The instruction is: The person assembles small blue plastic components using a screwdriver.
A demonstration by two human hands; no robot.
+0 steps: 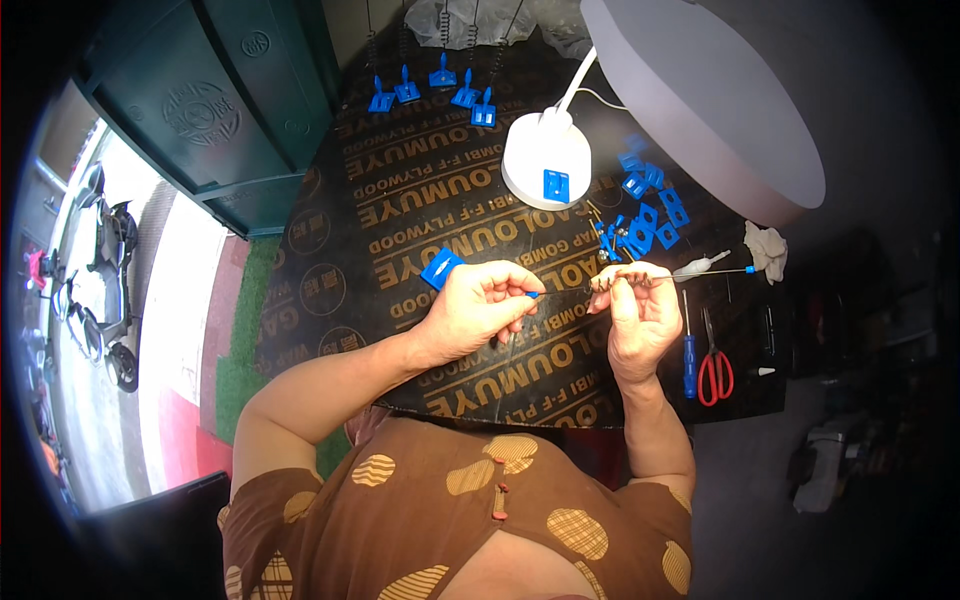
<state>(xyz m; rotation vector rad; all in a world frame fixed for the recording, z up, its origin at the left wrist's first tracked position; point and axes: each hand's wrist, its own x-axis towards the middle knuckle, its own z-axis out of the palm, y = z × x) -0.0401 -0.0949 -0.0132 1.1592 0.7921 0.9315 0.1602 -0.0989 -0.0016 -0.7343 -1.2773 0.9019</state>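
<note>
My left hand [480, 305] pinches a small blue end piece [536, 294] between thumb and fingertips. A thin dark wire runs from it toward my right hand [640, 315], whose fingers are closed on the wire's coiled, spring-like part. Past my right hand the thin wire [722, 270] continues to a small blue tip. Just beyond my left wrist, a blue plate [438, 267] lies on the dark printed plywood table [420, 225]. Whether my left hand holds anything more is hidden by its fingers.
Several blue stands with coiled wires [442, 72] stand at the back left. A lamp base [535, 150] bears a blue piece. Loose blue parts [645, 230] are piled right of centre. A screwdriver [690, 365], red-handled scissors [714, 375] and white crumpled tissue [766, 248] lie at the right.
</note>
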